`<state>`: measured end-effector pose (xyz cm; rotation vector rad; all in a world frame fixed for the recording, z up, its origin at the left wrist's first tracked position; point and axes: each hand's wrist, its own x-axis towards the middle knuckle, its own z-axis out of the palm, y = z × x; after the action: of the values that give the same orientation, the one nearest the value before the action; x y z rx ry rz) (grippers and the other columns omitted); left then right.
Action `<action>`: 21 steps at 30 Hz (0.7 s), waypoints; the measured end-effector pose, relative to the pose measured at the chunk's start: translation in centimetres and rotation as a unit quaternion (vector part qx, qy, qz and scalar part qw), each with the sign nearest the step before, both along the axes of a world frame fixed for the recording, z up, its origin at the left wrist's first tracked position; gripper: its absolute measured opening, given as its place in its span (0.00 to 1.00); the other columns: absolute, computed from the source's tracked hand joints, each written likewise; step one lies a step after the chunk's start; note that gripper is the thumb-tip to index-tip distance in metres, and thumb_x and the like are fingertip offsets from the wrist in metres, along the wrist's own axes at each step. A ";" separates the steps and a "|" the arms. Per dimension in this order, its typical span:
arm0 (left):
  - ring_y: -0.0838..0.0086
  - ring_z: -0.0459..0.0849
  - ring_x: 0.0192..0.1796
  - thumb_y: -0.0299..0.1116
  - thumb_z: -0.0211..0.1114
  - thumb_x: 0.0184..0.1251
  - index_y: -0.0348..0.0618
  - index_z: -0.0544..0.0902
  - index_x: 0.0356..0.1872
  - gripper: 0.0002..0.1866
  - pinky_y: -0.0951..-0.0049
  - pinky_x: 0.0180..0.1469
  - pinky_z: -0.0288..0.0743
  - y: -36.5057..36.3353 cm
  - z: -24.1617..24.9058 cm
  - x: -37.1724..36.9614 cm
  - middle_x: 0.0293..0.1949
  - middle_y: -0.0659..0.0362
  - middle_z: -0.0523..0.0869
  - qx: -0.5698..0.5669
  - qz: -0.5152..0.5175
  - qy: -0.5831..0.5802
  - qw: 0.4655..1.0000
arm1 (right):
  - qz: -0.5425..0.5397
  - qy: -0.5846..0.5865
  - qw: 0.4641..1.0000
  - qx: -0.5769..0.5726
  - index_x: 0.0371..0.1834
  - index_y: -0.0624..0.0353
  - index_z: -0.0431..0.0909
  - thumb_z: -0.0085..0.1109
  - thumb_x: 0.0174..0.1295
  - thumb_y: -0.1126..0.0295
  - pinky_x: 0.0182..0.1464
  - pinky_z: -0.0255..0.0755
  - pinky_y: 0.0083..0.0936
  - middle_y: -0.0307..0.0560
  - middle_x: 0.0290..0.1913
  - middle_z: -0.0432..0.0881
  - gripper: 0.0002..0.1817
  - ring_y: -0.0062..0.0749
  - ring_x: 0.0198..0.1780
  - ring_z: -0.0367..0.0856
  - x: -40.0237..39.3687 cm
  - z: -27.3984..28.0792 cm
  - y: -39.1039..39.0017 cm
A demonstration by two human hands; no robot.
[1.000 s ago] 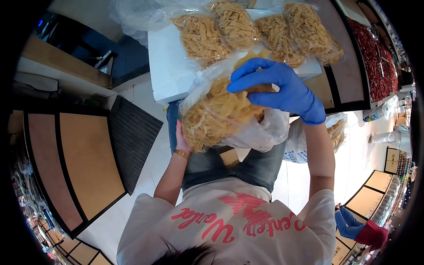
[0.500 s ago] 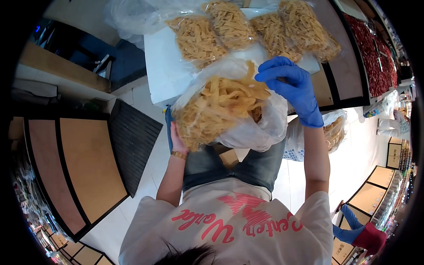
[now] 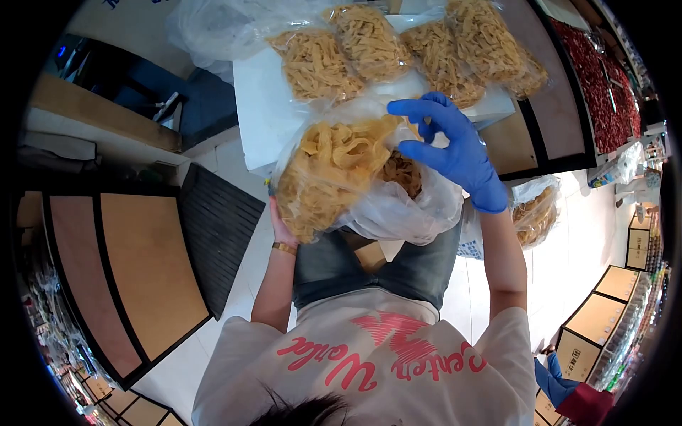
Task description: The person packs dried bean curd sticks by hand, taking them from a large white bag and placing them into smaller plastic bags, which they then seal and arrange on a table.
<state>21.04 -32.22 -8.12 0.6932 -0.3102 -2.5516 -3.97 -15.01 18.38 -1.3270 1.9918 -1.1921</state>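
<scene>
A clear plastic bag of pale yellow dried strips [image 3: 323,188] leans over my lap, its mouth towards the right. My bare left hand [image 3: 282,226] grips this bag from its lower left side, the fingers mostly hidden behind it. Over the bag's mouth is my right hand [image 3: 451,153] in a blue glove, its thumb and fingers apart; nothing shows clearly between them. Just right of the strips sits a whitish plastic bag [image 3: 419,216], with darker brown strips [image 3: 403,174] visible in its opening.
Several filled bags of strips [image 3: 316,65] lie on a white box [image 3: 259,113] ahead. Another filled bag [image 3: 536,213] stands on the floor at right. A dark ridged mat [image 3: 217,238] and a wooden cabinet [image 3: 149,270] are at left. A person [image 3: 582,405] is at lower right.
My right hand has moved left over the bag, its fingers spreading apart. The yellow strips have shifted left, showing more of the brown ones. The person at lower right has moved slightly down.
</scene>
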 end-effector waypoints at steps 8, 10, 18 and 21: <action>0.56 0.64 0.66 0.65 0.41 0.63 0.49 0.59 0.68 0.39 0.51 0.65 0.59 0.0 -0.7 0.1 0.66 0.54 0.64 -0.018 -0.022 -0.039 0.999 | 0.173 0.173 0.969 0.031 0.58 0.47 0.73 0.64 0.50 0.67 0.53 0.68 0.31 0.48 0.46 0.74 0.27 0.43 0.48 0.73 0.2 -2.1 -3.0; 0.56 0.64 0.66 0.66 0.42 0.63 0.49 0.60 0.67 0.39 0.52 0.65 0.60 -0.1 -0.8 0.4 0.66 0.54 0.65 -0.014 -0.034 -0.046 0.998 | 0.163 0.200 0.965 0.054 0.58 0.46 0.73 0.63 0.51 0.67 0.52 0.69 0.31 0.49 0.47 0.75 0.27 0.43 0.47 0.74 0.4 -1.8 -2.8; 0.57 0.66 0.65 0.66 0.43 0.63 0.49 0.62 0.66 0.39 0.53 0.64 0.62 0.4 0.3 0.2 0.65 0.54 0.66 -0.006 -0.034 -0.099 0.994 | 0.070 0.253 0.965 -0.001 0.49 0.47 0.78 0.57 0.54 0.70 0.40 0.74 0.27 0.42 0.43 0.78 0.18 0.36 0.39 0.79 0.7 -1.7 -0.6; 0.58 0.67 0.64 0.62 0.44 0.65 0.48 0.62 0.66 0.36 0.55 0.63 0.63 -0.1 -1.2 0.6 0.65 0.55 0.67 0.015 -0.032 -0.054 0.998 | 0.007 0.165 0.983 -0.077 0.45 0.50 0.80 0.57 0.53 0.74 0.40 0.74 0.24 0.43 0.42 0.79 0.15 0.34 0.39 0.79 0.1 -0.7 0.5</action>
<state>21.66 -32.35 -9.32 0.8475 -0.3352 -2.5880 -3.87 -14.52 17.71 -1.7092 2.1430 -1.2013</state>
